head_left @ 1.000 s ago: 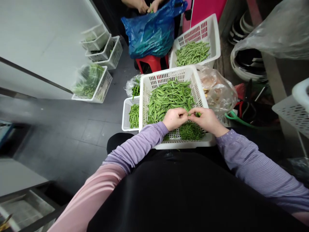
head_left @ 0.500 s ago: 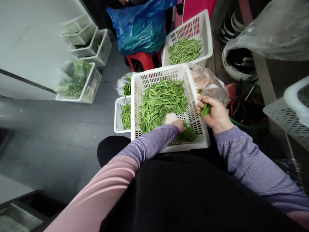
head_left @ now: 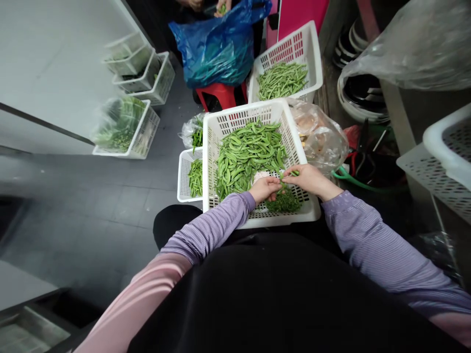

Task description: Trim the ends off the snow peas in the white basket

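A white slotted basket (head_left: pixel 251 224) in front of me holds a heap of flat green snow peas (head_left: pixel 250 152). At its near right corner lies a pile of thin green trimmings (head_left: pixel 284 202). Above that pile my two hands meet fingertip to fingertip. My right hand (head_left: pixel 308 180) is closed around snow peas, with a green pod (head_left: pixel 294 173) showing between the fingers. My left hand (head_left: pixel 265 190) pinches at a pod by the right fingertips; the pinched part is mostly hidden. Something pale pink (head_left: pixel 261 175) lies in the basket behind my left hand.
Behind stands a white basket of green beans (head_left: pixel 282 79), beside a blue plastic bag (head_left: pixel 221 54) on a red stool (head_left: pixel 221 94). A person's hands (head_left: pixel 222 7) show above the bag. A small basket (head_left: pixel 182 179) sits left, scissors (head_left: pixel 362 152) right. Stacked crates (head_left: pixel 158 90) line the wall.
My right hand has moved left and inward from the basket's right rim. My left hand has lifted from the trimmings to meet it. The other person's hands have come further into view.
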`<state>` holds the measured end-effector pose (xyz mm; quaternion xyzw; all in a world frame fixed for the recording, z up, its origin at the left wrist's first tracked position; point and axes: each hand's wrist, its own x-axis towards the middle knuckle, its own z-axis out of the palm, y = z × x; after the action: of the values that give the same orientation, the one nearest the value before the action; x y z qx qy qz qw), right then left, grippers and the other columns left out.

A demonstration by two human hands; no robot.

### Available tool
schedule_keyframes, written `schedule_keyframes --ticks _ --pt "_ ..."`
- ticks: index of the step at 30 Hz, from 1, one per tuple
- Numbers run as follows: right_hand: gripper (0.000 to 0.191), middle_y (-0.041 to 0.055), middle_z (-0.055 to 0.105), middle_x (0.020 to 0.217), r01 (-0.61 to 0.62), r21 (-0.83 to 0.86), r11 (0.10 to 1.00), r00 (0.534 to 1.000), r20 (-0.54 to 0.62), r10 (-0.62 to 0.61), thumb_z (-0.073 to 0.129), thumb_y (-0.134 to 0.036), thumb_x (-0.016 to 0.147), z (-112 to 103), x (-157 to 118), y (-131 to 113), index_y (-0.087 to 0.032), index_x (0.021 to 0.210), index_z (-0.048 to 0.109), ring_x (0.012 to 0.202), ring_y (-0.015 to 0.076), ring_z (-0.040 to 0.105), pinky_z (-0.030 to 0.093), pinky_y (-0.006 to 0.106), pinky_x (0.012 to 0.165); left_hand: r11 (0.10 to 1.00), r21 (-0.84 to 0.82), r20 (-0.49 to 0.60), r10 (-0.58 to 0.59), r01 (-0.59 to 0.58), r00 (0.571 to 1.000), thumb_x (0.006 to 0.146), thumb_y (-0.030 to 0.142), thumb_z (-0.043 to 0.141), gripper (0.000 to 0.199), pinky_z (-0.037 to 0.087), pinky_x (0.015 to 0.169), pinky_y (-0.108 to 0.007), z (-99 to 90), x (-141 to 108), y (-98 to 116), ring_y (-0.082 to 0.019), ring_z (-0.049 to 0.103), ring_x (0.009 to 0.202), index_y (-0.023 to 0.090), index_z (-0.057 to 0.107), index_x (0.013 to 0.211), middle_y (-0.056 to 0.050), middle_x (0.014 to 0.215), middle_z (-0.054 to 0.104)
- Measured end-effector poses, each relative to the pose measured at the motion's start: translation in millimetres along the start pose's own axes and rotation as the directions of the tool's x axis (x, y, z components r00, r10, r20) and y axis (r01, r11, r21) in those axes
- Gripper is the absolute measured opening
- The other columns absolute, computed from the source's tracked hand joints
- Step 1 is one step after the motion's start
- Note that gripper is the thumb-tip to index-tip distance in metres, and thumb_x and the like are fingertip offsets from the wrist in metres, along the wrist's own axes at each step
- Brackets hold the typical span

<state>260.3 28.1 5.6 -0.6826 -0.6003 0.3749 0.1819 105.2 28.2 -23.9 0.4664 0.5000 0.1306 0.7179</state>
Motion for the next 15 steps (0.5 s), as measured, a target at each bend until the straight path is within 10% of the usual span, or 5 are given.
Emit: schedule_keyframes --ticks 9,15 --pt "0.021 -0.0065 0.04 0.041 -0.057 0.157 0.986 0.996 -0.057 0.067 0.062 -0.037 0.062 1.4 -5.3 -4.4 -0.017 0.069 0.059 0.042 0.0107 0.037 0.029 0.025 0.047 0.958 0.284 -0.011 0.04 -0.035 0.999 0.085 0.015 0.038 0.014 0.039 0.041 -0.016 8.5 -21.0 8.8 -0.003 0.045 0.037 0.013 0.046 0.074 0.005 0.056 0.053" --pt "0.022 -0.0049 0.043 0.042 -0.083 0.085 0.993 0.996 -0.03 0.086 0.06 -0.035 0.063 4.9 -6.1 -5.2 -0.016 0.071 0.062 0.045 0.0117 0.04 0.03 0.025 0.05 0.53 0.816 0.1 0.263 -0.23 0.96 0.086 0.019 0.036 0.021 0.045 0.064 -0.022 8.9 -31.5 11.1 -0.01 0.056 0.059 0.013 0.052 0.074 -0.003 0.068 0.061"
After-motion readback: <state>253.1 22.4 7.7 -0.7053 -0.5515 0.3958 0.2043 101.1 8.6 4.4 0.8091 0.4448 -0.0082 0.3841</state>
